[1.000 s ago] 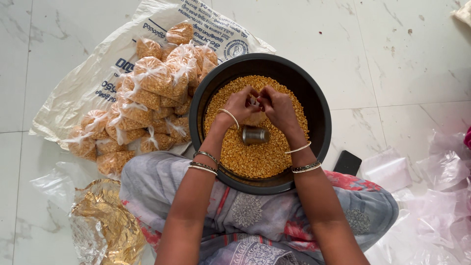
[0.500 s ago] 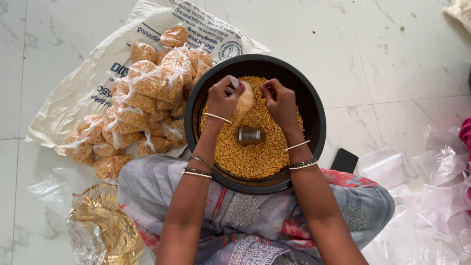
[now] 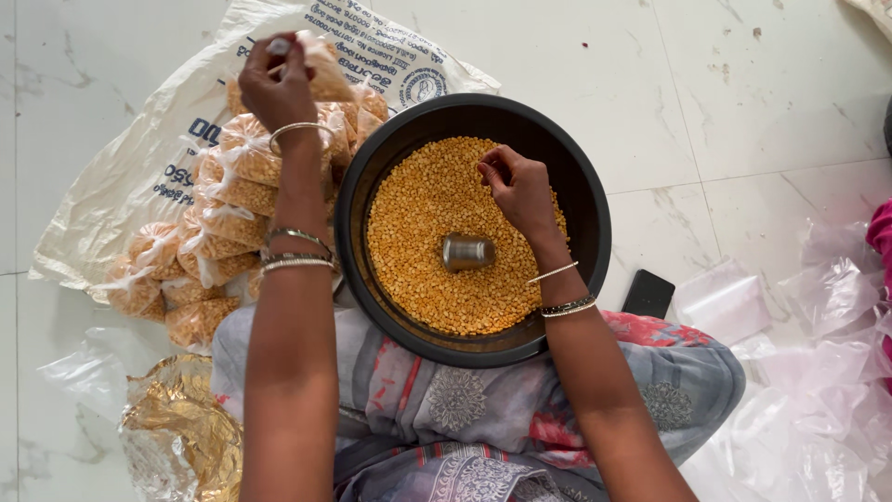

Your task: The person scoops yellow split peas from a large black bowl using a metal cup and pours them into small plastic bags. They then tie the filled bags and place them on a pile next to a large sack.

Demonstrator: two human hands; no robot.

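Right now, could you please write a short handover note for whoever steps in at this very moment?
Left hand: raised over the pile, gripping a filled small bag by its top.
Right hand: loosely curled above the yellow split lentils, holding nothing visible.
Things: the lentils fill the black round basin on the lap; a small steel cup lies on its side in them.
Done: many filled bags lie heaped on the white sack, left of the basin.
Left: the held bag is not yet on the heap; plenty of lentils remain unbagged. Empty clear bags lie on the right.
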